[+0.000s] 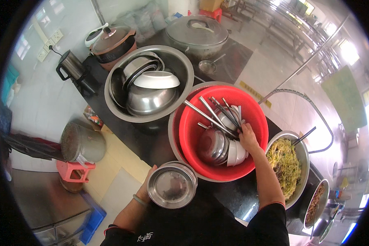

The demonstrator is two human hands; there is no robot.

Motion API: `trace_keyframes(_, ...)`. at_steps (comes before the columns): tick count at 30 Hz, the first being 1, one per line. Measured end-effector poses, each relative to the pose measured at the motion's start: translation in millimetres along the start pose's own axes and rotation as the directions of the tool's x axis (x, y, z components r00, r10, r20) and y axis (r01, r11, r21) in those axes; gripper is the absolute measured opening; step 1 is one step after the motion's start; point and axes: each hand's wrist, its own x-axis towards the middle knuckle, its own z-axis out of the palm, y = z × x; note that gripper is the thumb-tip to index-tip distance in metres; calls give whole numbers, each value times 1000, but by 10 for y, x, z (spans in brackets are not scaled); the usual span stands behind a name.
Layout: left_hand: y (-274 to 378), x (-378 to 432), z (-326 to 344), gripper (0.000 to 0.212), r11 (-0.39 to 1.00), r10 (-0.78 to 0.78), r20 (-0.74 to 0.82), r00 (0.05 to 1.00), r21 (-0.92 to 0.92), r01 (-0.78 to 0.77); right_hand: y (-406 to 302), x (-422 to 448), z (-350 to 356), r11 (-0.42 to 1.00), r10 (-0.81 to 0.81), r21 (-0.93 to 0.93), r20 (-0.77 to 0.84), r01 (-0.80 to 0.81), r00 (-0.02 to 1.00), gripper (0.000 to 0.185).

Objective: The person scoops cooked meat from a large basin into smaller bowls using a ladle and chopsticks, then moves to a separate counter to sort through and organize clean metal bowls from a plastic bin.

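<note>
My left hand (146, 189) grips a small stack of round stainless-steel dishes (172, 186) by its left side, near the counter's front edge. My right hand (247, 136) reaches down into a red plastic basket (190, 147). Its fingers are at the lower ends of dark chopsticks (226, 111) and long metal handles (203, 115); whether they close on anything is hidden. White bowls (233, 153) lie nested on their sides just below that hand. To their left, steel bowls (210, 146) rest tilted in the same basket, which sits in a wider metal basin (173, 135).
A large steel basin (110, 101) with metal bowls and a white dish (156, 80) stands at upper left. Behind are a lidded pot (196, 33), an electric cooker (113, 46) and a kettle (72, 64). Basins of shredded vegetables (284, 169) and brown food (315, 203) stand right.
</note>
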Motion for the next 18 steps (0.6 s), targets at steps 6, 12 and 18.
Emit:
trace_keyframes(6, 35, -15, 47, 69, 995, 15, -52, 999, 99, -10, -161, 189, -228, 920, 286, -343, 252, -191, 925, 46)
trace_keyframes(12, 6, -26, 117, 70, 995, 35, -58, 998, 95, -29, -733, 82, -666, 883, 178, -463, 184, -74, 967, 38)
trace_keyframes(18, 13, -14, 6, 69, 966, -89, 232, 969, -218, 140, -1150, -446, -324, 991, 83, -118, 149, -66, 985, 18)
